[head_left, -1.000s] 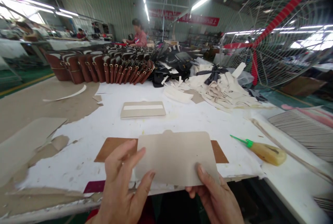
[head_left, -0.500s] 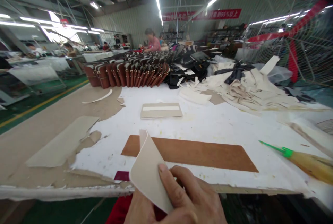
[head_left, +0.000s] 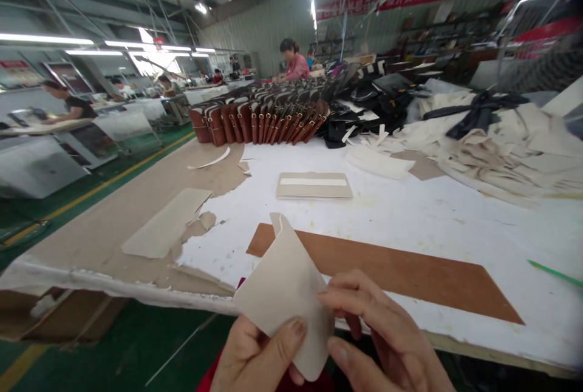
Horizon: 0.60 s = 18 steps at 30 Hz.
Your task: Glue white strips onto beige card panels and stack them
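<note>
We hold a cream, stiff cut sheet with a small tab on its top edge in front of the near edge of the white-covered counter, above the green floor and not resting on anything. Our left hand is closed on the lower part of the sheet, with the thumb pressing on its front side. Our right hand pinches the right edge of the sheet between the thumb and the fingers, so both hands are clamped on it and the sheet bends a little. Just behind the sheet, a long brown rectangular leather strip lies flat along the near edge of the counter. Farther toward the middle lies a beige flat folded piece with a white band.
</note>
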### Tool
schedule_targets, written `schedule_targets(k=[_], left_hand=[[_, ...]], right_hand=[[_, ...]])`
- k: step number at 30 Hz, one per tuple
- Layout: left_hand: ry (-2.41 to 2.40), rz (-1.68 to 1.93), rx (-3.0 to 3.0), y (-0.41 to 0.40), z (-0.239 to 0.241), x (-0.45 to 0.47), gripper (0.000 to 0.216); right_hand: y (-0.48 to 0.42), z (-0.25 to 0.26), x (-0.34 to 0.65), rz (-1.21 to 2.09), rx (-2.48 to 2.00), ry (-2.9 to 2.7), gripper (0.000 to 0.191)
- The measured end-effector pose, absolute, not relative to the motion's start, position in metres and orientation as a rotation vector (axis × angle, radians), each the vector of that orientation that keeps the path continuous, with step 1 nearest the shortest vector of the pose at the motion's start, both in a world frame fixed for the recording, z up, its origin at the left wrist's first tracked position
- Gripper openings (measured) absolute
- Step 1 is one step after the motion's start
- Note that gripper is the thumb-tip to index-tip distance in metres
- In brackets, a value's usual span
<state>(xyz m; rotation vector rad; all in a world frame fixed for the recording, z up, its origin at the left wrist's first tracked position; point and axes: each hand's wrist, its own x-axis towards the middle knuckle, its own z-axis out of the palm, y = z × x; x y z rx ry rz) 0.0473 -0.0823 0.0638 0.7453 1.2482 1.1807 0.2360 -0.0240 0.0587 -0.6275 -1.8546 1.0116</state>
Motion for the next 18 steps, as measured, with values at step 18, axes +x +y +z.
schedule_targets(k=[18], left_hand=[[1.232,1.215,0.988,-0.071,0.075,0.062,0.04]], right_hand=[[-0.019,0.058,0.231,1.071,-0.664,-1.81,0.012]])
